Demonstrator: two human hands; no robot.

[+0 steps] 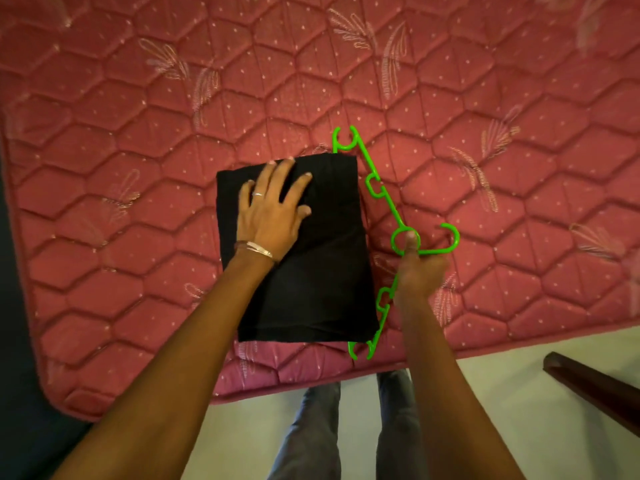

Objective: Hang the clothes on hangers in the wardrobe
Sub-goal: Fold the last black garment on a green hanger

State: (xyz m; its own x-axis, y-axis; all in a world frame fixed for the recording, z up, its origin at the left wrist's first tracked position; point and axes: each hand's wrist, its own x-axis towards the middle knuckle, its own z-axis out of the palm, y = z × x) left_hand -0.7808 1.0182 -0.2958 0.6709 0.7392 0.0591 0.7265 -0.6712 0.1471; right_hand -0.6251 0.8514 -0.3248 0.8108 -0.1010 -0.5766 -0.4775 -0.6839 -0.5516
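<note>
Black folded garment point(311, 271) on mattress point(138, 133), flat-fingered left hand point(272, 209) pressing it; right hand point(419, 268) beside it grips green hanger point(384, 199).

Dim warm light, soft shadows, slight blur, wide-angle edge bending.

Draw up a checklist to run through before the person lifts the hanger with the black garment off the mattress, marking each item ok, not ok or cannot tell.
1. Right hand grips the green hanger near its hook: ok.
2. Left hand rests flat on the black garment: ok.
3. Garment folded neatly: ok.
4. Garment threaded over the hanger's bar: cannot tell.
5. Garment lies fully on the mattress: ok.
</note>
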